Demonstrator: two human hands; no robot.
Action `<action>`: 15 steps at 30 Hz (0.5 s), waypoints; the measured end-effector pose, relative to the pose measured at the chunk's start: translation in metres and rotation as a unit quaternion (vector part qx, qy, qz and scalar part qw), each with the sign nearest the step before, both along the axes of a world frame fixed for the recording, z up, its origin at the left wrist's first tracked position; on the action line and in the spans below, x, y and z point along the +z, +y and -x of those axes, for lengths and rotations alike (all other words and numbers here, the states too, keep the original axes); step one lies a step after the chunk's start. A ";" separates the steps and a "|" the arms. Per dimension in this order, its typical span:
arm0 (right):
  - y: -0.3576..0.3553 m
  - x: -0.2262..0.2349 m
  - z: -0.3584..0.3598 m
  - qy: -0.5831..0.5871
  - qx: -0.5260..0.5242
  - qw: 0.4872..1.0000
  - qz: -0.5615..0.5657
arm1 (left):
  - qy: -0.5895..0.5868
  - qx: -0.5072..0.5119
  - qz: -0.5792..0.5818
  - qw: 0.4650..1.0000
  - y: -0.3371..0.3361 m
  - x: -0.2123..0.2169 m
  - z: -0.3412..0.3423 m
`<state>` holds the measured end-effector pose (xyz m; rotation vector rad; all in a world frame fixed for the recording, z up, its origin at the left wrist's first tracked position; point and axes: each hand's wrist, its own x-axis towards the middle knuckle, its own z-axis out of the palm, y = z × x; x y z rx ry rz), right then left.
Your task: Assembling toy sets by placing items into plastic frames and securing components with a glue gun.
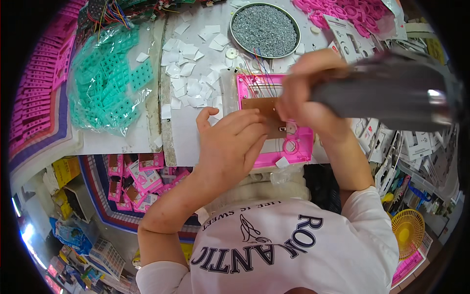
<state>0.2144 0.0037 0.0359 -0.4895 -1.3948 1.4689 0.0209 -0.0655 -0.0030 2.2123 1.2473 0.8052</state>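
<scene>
A bright pink plastic housing (303, 142) lies on the table in front of me, with a brown circuit board (254, 103) inside it. Thin coloured wires (264, 73) run out past its far edge. My left hand (230, 142) rests over the board's left side, fingers stretched out and thumb apart, holding nothing. Above the board's right side, my right hand (313, 88) is closed around a dark grey electric screwdriver (382, 90), whose body rises close to the camera and is blurred. The screwdriver's tip is hidden behind my hand.
Beyond the housing stands a round metal dish of small screws (264, 30). White paper pieces (188, 93) lie scattered left of it, beside a bag of teal rubber keypads (105, 81). Pink parts (342, 14) are heaped far right. Finished-looking pink units (142, 179) fill a bin below left.
</scene>
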 end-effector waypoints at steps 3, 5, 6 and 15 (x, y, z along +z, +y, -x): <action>-0.005 0.025 -0.004 0.101 0.043 0.994 0.019 | -0.059 0.011 0.032 0.998 0.000 0.001 -0.004; -0.007 0.031 -0.005 0.095 0.070 0.993 -0.006 | -0.109 0.023 0.036 0.993 0.004 0.003 -0.009; -0.010 0.032 -0.004 0.089 0.072 0.993 -0.007 | -0.116 0.019 0.033 0.993 0.006 0.004 -0.009; -0.021 0.035 -0.005 0.086 0.020 0.996 0.013 | -0.077 -0.008 -0.104 0.992 0.022 0.011 -0.013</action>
